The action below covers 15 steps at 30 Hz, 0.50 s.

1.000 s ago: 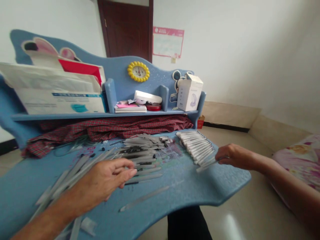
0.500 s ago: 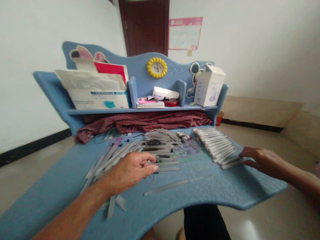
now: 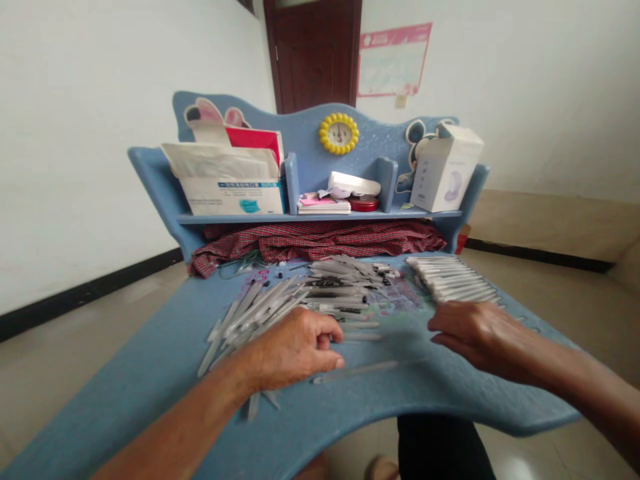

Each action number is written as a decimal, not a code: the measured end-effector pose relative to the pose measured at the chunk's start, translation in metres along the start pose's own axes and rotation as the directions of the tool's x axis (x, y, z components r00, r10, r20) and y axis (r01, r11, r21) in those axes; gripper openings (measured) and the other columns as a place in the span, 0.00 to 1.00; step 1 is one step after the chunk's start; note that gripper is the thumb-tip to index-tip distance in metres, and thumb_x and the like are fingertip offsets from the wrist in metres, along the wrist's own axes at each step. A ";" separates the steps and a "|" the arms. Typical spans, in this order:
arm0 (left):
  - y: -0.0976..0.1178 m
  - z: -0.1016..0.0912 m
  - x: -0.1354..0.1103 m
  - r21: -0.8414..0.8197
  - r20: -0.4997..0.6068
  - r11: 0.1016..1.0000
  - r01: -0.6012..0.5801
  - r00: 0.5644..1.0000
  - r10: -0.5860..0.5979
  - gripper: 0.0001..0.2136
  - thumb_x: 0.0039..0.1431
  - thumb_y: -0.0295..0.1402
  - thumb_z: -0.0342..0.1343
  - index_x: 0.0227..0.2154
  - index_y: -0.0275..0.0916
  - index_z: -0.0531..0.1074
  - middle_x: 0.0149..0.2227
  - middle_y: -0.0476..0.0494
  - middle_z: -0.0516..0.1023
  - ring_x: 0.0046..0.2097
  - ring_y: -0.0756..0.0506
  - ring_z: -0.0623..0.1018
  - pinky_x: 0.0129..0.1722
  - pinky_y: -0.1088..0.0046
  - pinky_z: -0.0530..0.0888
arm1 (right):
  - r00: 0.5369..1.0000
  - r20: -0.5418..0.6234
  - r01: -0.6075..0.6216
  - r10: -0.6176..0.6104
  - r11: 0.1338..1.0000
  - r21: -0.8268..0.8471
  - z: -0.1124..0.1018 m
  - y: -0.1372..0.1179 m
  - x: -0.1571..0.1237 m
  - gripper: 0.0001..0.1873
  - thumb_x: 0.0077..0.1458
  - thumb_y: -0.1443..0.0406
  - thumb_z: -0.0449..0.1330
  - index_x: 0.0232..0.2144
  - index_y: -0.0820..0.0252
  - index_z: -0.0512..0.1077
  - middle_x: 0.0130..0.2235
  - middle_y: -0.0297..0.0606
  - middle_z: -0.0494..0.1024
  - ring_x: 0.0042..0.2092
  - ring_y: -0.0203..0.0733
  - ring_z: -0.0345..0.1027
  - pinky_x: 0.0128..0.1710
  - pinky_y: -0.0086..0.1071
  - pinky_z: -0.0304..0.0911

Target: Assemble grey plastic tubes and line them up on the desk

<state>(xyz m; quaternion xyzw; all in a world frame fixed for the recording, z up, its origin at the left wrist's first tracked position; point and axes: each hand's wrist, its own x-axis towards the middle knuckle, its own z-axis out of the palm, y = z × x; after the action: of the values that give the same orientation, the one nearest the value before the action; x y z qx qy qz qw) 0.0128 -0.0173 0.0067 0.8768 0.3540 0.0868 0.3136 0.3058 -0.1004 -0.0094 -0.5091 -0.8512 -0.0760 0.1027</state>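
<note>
From the head view, the left hand [image 3: 295,347] lay on the blue table [image 3: 165,347] a little left of the middle, close to the front edge. Its grip was curled, the fingers tucked under and the thumb along the side. I could not tell whether anything was held inside. It touched the near end of a fan of clear tubes [image 3: 250,317] that spread toward the left edge.

Just beside its fingertips, a single clear tube [image 3: 357,370] lay flat along the front edge, between the two hands.

The right hand [image 3: 475,333] hovered low over the right side of the table, palm down and fingers pointing left. Its grip was released, with nothing seen in it. Just behind it, a neat row of pens [image 3: 453,280] ran toward the back right corner.

A loose pile of pen parts [image 3: 340,287] covered the middle of the table. A red checked cloth [image 3: 320,240] was bunched along the back edge under a shelf [image 3: 320,215]. The shelf carried a mask box [image 3: 235,197] on the left and a white box [image 3: 447,175] on the right, with a yellow clock [image 3: 339,133] above.
</note>
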 end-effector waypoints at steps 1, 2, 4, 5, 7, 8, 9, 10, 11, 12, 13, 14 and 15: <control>0.000 0.000 0.000 0.025 0.008 1.000 -0.013 1.000 0.013 0.08 0.46 0.34 0.57 0.29 0.38 0.74 0.21 0.54 0.68 0.24 0.53 0.67 0.25 0.80 0.61 | 0.997 0.053 0.047 -0.048 0.999 0.016 0.000 -0.010 0.010 0.12 0.59 0.64 0.51 0.28 0.60 0.71 0.28 0.37 0.73 0.30 0.35 0.66 0.30 0.30 0.57; 0.001 0.001 0.000 0.054 0.016 0.998 -0.027 1.000 0.027 0.07 0.46 0.34 0.57 0.28 0.38 0.75 0.22 0.54 0.68 0.25 0.53 0.67 0.25 0.79 0.61 | 0.994 0.076 0.083 -0.084 0.996 0.026 0.000 -0.019 0.019 0.12 0.60 0.65 0.50 0.28 0.61 0.70 0.29 0.38 0.73 0.30 0.35 0.66 0.30 0.30 0.56; 0.001 0.001 0.000 0.115 0.030 0.991 -0.069 0.997 0.066 0.07 0.46 0.35 0.57 0.29 0.38 0.75 0.24 0.53 0.69 0.26 0.52 0.68 0.26 0.78 0.61 | 0.985 0.113 0.125 -0.129 0.991 0.044 0.001 -0.034 0.033 0.11 0.59 0.66 0.50 0.28 0.61 0.70 0.30 0.38 0.73 0.31 0.36 0.66 0.30 0.30 0.54; 0.002 0.002 0.000 0.144 0.038 0.985 -0.095 0.995 0.091 0.08 0.47 0.35 0.57 0.29 0.38 0.74 0.25 0.52 0.70 0.27 0.52 0.68 0.27 0.78 0.62 | 0.981 0.132 0.135 -0.141 0.989 0.053 0.003 -0.040 0.038 0.10 0.59 0.66 0.51 0.28 0.61 0.70 0.30 0.38 0.74 0.32 0.37 0.67 0.29 0.30 0.54; 0.002 0.004 0.000 0.191 0.055 0.970 -0.149 0.989 0.141 0.07 0.47 0.35 0.58 0.30 0.38 0.74 0.27 0.51 0.71 0.29 0.50 0.70 0.29 0.77 0.63 | 0.968 0.202 0.139 -0.148 0.988 0.061 0.006 -0.049 0.044 0.09 0.57 0.65 0.54 0.28 0.61 0.71 0.30 0.38 0.75 0.31 0.37 0.67 0.28 0.30 0.53; 0.003 0.005 0.000 0.209 0.064 0.963 -0.170 0.985 0.160 0.07 0.47 0.34 0.58 0.29 0.38 0.74 0.28 0.50 0.71 0.30 0.50 0.70 0.30 0.76 0.63 | 0.959 0.244 0.136 -0.145 0.989 0.055 0.007 -0.053 0.046 0.08 0.56 0.65 0.54 0.27 0.61 0.71 0.29 0.38 0.75 0.30 0.37 0.67 0.27 0.30 0.52; 0.004 0.006 -0.001 0.225 0.073 0.956 -0.187 0.982 0.174 0.07 0.47 0.34 0.59 0.29 0.37 0.73 0.28 0.50 0.71 0.31 0.49 0.70 0.30 0.76 0.63 | 0.949 0.281 0.133 -0.140 0.990 0.044 0.009 -0.056 0.047 0.08 0.55 0.66 0.55 0.27 0.62 0.72 0.29 0.38 0.76 0.28 0.37 0.68 0.26 0.30 0.51; 0.005 0.008 -0.001 0.240 0.079 0.950 -0.199 0.979 0.186 0.07 0.47 0.34 0.59 0.29 0.37 0.73 0.28 0.49 0.71 0.31 0.49 0.71 0.30 0.76 0.63 | 0.942 0.308 0.131 -0.134 0.991 0.028 0.010 -0.058 0.048 0.08 0.55 0.67 0.55 0.27 0.62 0.72 0.29 0.39 0.76 0.28 0.37 0.68 0.25 0.30 0.51; 0.006 0.009 -0.002 0.258 0.085 0.943 -0.211 0.977 0.195 0.07 0.47 0.35 0.60 0.29 0.37 0.73 0.29 0.49 0.71 0.31 0.49 0.71 0.30 0.76 0.64 | 0.937 0.323 0.134 -0.132 0.991 0.017 0.011 -0.060 0.049 0.08 0.55 0.67 0.54 0.27 0.62 0.72 0.29 0.39 0.76 0.27 0.37 0.68 0.25 0.30 0.50; 0.007 0.010 -0.003 0.276 0.087 0.935 -0.222 0.975 0.206 0.07 0.47 0.35 0.60 0.29 0.37 0.73 0.29 0.49 0.71 0.32 0.48 0.71 0.30 0.75 0.64 | 0.935 0.327 0.142 -0.139 0.990 0.014 0.011 -0.062 0.049 0.09 0.55 0.68 0.54 0.27 0.62 0.73 0.29 0.39 0.77 0.27 0.38 0.68 0.25 0.31 0.50; 0.009 0.012 -0.003 0.292 0.091 0.927 -0.235 0.972 0.218 0.08 0.47 0.35 0.60 0.29 0.37 0.72 0.29 0.49 0.71 0.32 0.48 0.72 0.30 0.75 0.64 | 0.935 0.323 0.152 -0.149 0.988 0.016 0.011 -0.064 0.050 0.09 0.55 0.68 0.53 0.27 0.62 0.72 0.29 0.39 0.77 0.27 0.38 0.68 0.24 0.31 0.50; 0.010 0.013 -0.003 0.306 0.094 0.919 -0.247 0.969 0.229 0.07 0.47 0.35 0.60 0.28 0.37 0.72 0.29 0.48 0.71 0.32 0.48 0.72 0.30 0.75 0.64 | 0.935 0.315 0.162 -0.161 0.987 0.022 0.011 -0.065 0.051 0.09 0.55 0.68 0.53 0.27 0.62 0.72 0.29 0.39 0.76 0.27 0.38 0.68 0.24 0.31 0.50; 0.010 0.015 -0.004 0.315 0.099 0.913 -0.259 0.966 0.239 0.07 0.47 0.35 0.60 0.28 0.38 0.72 0.29 0.48 0.72 0.32 0.47 0.72 0.30 0.74 0.64 | 0.936 0.307 0.172 -0.173 0.985 0.032 0.010 -0.067 0.052 0.09 0.55 0.68 0.53 0.27 0.63 0.72 0.28 0.39 0.76 0.27 0.38 0.68 0.24 0.31 0.50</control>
<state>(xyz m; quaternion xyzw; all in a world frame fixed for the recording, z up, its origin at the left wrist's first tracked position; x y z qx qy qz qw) 0.0217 -0.0326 0.0016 0.9566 0.2395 0.0406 0.1611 0.2214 -0.0853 -0.0081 -0.4379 -0.8983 -0.0024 -0.0373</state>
